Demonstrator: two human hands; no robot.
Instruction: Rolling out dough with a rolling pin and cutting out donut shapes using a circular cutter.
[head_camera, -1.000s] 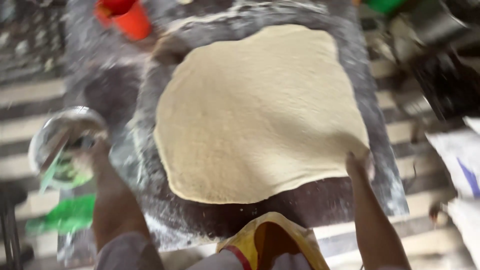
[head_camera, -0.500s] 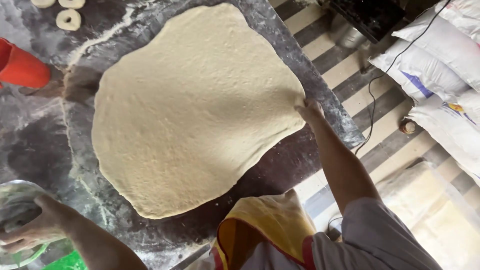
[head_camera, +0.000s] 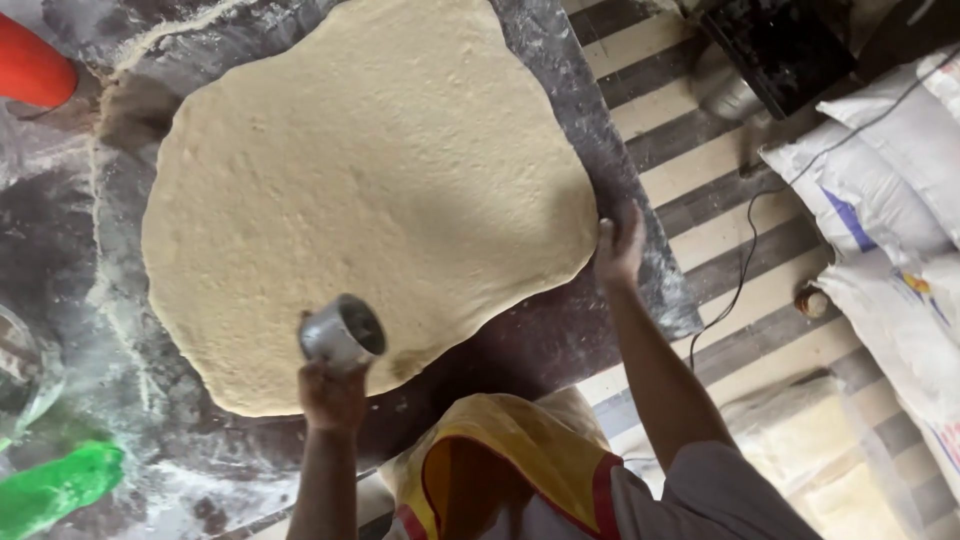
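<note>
Head view, looking straight down on the work.

Large, pale, rolled-out sheet of dough (head_camera: 370, 190), irregular round outline, dimpled surface. Fills the middle of the dark, flour-dusted stone bench (head_camera: 560, 330); its edge runs from 12 o'clock round to about 7 o'clock of the frame.

Left hand (head_camera: 332, 395) at roughly 7 o'clock, raised over the near edge of the dough. Grip clenched around a small round shiny metal cutter ring (head_camera: 343, 333); the open mouth of the ring is tipped toward 3 o'clock, and the ring sits above the dough's lower edge. Cannot tell whether the ring touches the dough.

Right hand (head_camera: 620, 250) at about 3 o'clock of the dough, fingers spread flat, grip released, nothing held. It rests on the bare bench just beside the dough's right edge, near the bench's rim.

Yellow apron with red trim (head_camera: 510, 470) at 6 o'clock, pressed up to the bench's near edge; grey sleeve on the right arm.

Around the edges: orange-red plastic thing (head_camera: 30, 70) at 10 o'clock, cut off by the frame. Clear glass bowl (head_camera: 25, 370) at 8 o'clock, with a bright green plastic piece (head_camera: 60, 485) below it. Loose flour streaks on the bench between bowl and dough.

Off the bench, from 1 to 4 o'clock: striped floor (head_camera: 700, 220), stacked white woven sacks (head_camera: 880, 200), a thin black cable (head_camera: 745, 270) trailing across the stripes.
</note>
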